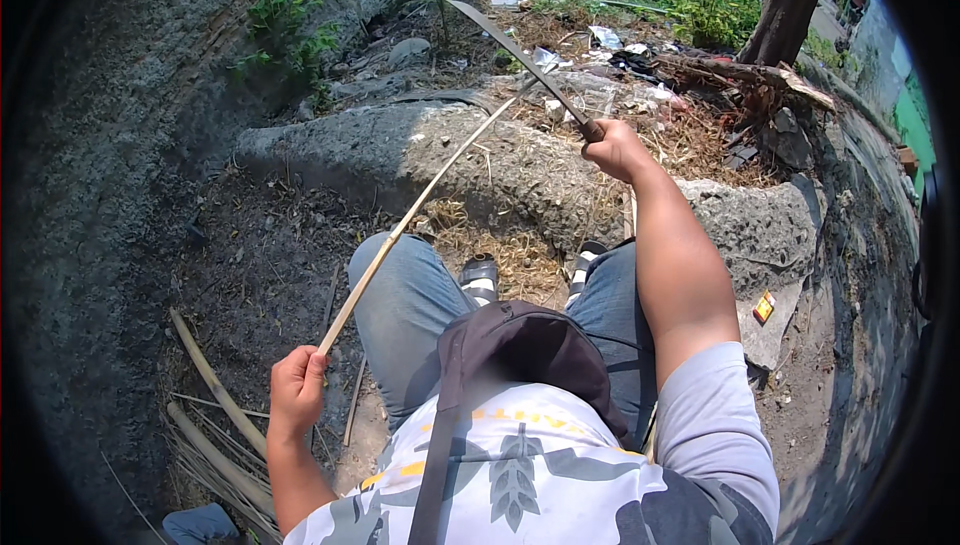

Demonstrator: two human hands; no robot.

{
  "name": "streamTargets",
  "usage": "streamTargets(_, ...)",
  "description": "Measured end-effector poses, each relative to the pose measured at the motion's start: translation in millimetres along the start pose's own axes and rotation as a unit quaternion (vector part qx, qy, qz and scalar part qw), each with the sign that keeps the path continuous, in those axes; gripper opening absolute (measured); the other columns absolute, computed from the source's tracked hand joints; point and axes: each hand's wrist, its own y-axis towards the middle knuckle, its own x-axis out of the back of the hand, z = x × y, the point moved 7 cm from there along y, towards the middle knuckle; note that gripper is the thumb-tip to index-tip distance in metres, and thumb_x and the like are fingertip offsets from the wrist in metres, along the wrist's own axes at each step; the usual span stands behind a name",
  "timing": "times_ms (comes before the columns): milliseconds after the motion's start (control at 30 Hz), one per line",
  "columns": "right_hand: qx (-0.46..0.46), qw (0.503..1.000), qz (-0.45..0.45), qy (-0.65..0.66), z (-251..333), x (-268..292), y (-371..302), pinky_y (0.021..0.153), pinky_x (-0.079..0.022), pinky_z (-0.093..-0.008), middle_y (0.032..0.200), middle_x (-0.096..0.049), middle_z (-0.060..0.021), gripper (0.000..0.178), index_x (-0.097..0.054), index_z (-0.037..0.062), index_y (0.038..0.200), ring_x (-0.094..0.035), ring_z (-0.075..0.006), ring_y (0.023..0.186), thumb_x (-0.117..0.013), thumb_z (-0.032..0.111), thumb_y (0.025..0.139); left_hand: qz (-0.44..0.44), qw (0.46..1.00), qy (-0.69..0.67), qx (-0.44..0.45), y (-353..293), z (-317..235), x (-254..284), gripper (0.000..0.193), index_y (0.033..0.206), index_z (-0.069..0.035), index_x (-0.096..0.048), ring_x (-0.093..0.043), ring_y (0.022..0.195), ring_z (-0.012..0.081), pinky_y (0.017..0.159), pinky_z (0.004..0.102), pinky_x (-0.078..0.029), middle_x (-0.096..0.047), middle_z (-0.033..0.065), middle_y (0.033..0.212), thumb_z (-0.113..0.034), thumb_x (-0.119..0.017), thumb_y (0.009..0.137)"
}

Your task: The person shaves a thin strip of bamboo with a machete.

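Note:
My left hand is closed round the lower end of a long, thin, pale bamboo strip. The strip slants up and away to the right, over my left knee. Held out ahead, my right hand grips a machete by its dark handle. Its long blade points up to the far left. Near the strip's far end the blade crosses it, above the concrete ledge; whether the two touch I cannot tell. Fine shavings lie on the ground around my feet.
A rough concrete ledge runs across ahead of my knees. Thicker bamboo pieces and thin strips lie at the lower left, beside a wall. A tree trunk stands far right. A small yellow-red packet lies at the right.

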Motion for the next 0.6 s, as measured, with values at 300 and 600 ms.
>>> streamTargets(300,0.101,0.980,0.090,-0.147,62,-28,-27,0.085,-0.055,-0.0476,0.100,-0.074,-0.0202,0.025,-0.072,0.0074,0.101,-0.070,-0.0400,0.096,-0.065,0.017,0.079,-0.024,1.000,0.007,0.001,7,8,-18,0.028,0.092,0.000,-0.067,-0.045,0.060,0.0076,0.054,0.0282,-0.038,-0.054,-0.0027,0.066,-0.023,-0.062,0.106)
streamTargets(600,0.026,0.998,-0.032,-0.044,17,17,-8,0.072,-0.052,-0.0416,0.083,-0.072,-0.0132,0.026,-0.072,0.0068,0.100,-0.068,-0.0291,0.076,-0.070,0.017,0.077,0.012,1.000,0.000,0.000,-5,28,14,0.036,0.086,0.000,-0.066,-0.046,0.061,0.0089,0.055,0.0294,-0.038,-0.054,-0.0009,0.065,-0.028,-0.058,0.107)
